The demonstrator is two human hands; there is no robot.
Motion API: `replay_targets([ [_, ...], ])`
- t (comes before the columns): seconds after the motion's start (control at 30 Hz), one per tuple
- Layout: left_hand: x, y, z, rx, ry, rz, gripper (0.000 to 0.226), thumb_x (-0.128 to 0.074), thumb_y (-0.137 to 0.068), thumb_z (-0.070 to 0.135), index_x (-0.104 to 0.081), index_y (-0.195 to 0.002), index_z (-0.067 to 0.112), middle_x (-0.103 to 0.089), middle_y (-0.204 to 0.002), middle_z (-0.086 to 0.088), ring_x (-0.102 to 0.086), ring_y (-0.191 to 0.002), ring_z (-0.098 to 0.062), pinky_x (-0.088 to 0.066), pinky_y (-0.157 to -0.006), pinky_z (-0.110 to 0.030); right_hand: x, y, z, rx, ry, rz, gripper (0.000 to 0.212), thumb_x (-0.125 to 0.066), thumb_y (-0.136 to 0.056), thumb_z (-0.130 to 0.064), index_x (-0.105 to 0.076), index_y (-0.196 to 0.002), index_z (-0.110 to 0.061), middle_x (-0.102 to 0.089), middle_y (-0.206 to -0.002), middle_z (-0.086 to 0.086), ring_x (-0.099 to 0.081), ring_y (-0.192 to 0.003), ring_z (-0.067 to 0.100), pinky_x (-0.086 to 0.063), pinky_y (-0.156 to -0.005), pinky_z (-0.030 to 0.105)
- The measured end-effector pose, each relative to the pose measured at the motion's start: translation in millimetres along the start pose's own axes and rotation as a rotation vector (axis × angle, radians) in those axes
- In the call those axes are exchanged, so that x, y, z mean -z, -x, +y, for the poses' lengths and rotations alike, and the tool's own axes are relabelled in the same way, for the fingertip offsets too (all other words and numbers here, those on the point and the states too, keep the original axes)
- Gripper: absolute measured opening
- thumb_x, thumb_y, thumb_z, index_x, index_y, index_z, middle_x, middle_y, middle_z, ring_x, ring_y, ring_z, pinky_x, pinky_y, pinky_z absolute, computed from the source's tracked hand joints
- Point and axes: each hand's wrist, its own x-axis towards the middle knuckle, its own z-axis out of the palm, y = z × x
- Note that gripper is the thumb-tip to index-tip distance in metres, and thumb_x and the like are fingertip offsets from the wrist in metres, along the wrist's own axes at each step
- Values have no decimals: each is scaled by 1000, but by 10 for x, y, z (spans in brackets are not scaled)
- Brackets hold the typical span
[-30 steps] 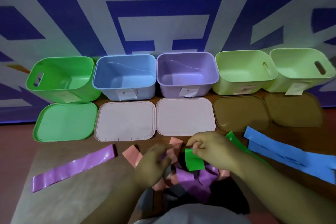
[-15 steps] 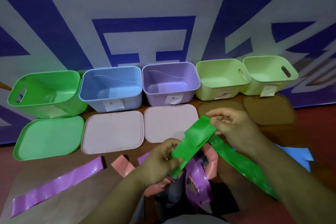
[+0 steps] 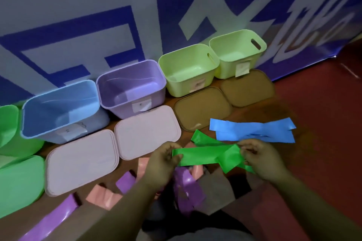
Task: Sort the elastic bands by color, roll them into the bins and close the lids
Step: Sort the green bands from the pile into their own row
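Behind the worktop point(image 3: 284, 115) hangs a blue-and-white banner point(image 3: 98, 6). You have the green band point(image 3: 203, 155) up between your hands, its long axis running from one hand to the other, nearly level. Your left hand point(image 3: 164, 160) has its fingers curled round the left end. Your right hand point(image 3: 258, 159) pinches the band where it is twisted and doubled over itself.

Two loose tails leave that twist: one runs away from you and back toward the left, the other passes under your right hand. So the band is not flat yet, and the tangle sits on the right-hand side.

Just beyond your right hand lie the blue bands point(image 3: 252, 129), crossed on the worktop. Under your hands, more to the left one, is the pile point(image 3: 184, 182) of purple and pink bands.

The green bin point(image 3: 7, 123) is well off to the left of your left hand, cut by the edge of view, with the green lid point(image 3: 17, 182) in front of it. The blue bin point(image 3: 58, 107) and the purple bin point(image 3: 131, 88) stand between you and it.

I judge that the roll should start from the flat left end, once your right hand has worked out the twist. Your left hand is nearer the green bin, so it should carry the roll across.
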Motion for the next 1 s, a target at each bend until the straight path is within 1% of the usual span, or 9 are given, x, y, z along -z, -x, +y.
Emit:
replay_targets([
  [0.17,-548,-397,93,-4,-190,-84,16,-64,-89,-6,-62,-101,4,-58,-63,9,-49,-49,6,-40,-52,-10,277,22,504,-19,76,112,14,-71,-85,-8,-73,-91,-20,-72,-84,-7,-67,-76,11,-57,-74,37],
  [0.27,-801,-621,126,-43,-340,-121,15,-67,-88,1,-64,-99,11,-54,-62,10,-48,-49,3,-38,-51,-11,394,-25,702,-66,144,127,18,-71,-83,-6,-72,-96,-18,-68,-88,-7,-63,-83,11,-45,-74,10],
  [0.4,-1003,-866,149,-50,-429,-201,23,-66,-88,-1,-64,-104,15,-67,-79,8,-60,-68,3,-47,-69,-16,444,-123,906,-87,165,112,20,-71,-82,-7,-69,-88,-26,-67,-83,-13,-67,-86,14,-47,-79,23],
  [0.47,-1013,-939,113,-58,-506,-178,36,-72,-84,8,-62,-114,24,-66,-91,5,-64,-79,-3,-51,-78,-24,476,-149,963,-90,213,87,14,-70,-84,-14,-70,-92,-25,-68,-90,-11,-66,-91,14,-43,-78,21],
  [0.53,-1006,-907,136,-71,-568,-118,41,-76,-81,12,-63,-118,23,-65,-100,5,-65,-88,-9,-49,-82,-22,509,-162,975,-105,258,54,16,-69,-85,-20,-70,-101,-23,-69,-100,-6,-65,-95,14,-39,-77,20],
  [0.67,-899,-714,151,-47,-578,-30,31,-75,-83,11,-64,-111,18,-65,-94,6,-62,-75,-2,-43,-64,-4,485,-180,868,0,293,109,23,-72,-79,-19,-71,-102,-23,-68,-101,-3,-64,-95,17,-44,-78,22],
  [0.77,-739,-526,95,-13,-580,-1,31,-73,-83,13,-64,-111,24,-66,-87,11,-64,-70,-3,-49,-60,-12,387,-225,721,85,299,87,26,-73,-75,-18,-71,-101,-21,-65,-102,0,-63,-95,20,-51,-83,30],
  [0.9,-471,-284,-29,0,-645,14,46,-76,-80,20,-60,-120,36,-61,-107,22,-61,-92,6,-49,-83,-14,142,-296,532,180,390,-48,25,-69,-77,-28,-66,-102,-27,-61,-108,-5,-61,-98,17,-44,-79,25],
  [1.0,-262,-83,-133,-10,-748,79,47,-77,-76,26,-63,-121,27,-62,-115,10,-61,-102,-13,-52,-90,-32,-128,-267,395,269,397,-161,29,-68,-78,-28,-67,-106,-22,-61,-112,-3,-60,-102,17,-42,-84,26],
])
